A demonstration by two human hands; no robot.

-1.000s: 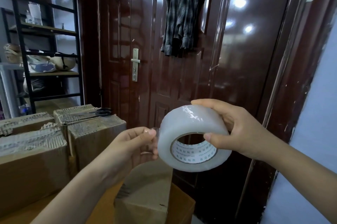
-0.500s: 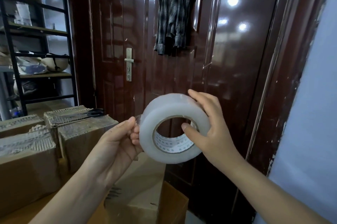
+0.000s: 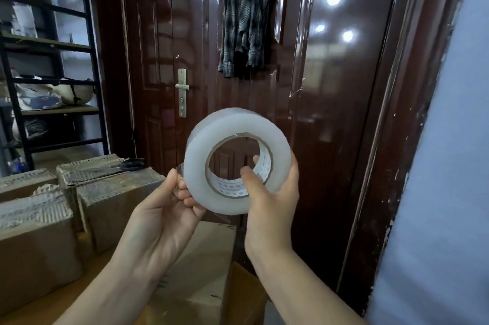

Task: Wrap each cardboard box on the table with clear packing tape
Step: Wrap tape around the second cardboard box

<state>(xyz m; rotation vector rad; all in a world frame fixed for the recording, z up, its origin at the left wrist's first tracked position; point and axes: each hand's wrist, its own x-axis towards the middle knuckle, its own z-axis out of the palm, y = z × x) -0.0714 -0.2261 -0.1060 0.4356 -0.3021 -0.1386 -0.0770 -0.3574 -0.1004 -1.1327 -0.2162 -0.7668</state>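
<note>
Both hands hold the roll of clear packing tape (image 3: 232, 160) up in the air before a dark red door (image 3: 330, 113). From the head camera, the right hand (image 3: 272, 203) grips the roll at its lower right, thumb hooked inside the core and a fingertip showing through the hole, the remaining fingers wrapped behind the outer face. The left hand (image 3: 164, 216) sits at the roll's lower left edge, thumb raised along the rim and fingers curled against the tape's side; whether it pinches a loose tape end cannot be told. Directly below the hands stands a cardboard box (image 3: 201, 271), its top plain and facing up. To the left, three more cardboard boxes (image 3: 113, 200) with rough corrugated tops stand pressed together on the table (image 3: 79, 295). A pair of black scissors (image 3: 127, 165) lies on top of the rear box. A plaid shirt (image 3: 246, 15) hangs on the door, and a black metal shelf rack (image 3: 53, 60) stands at far left
</note>
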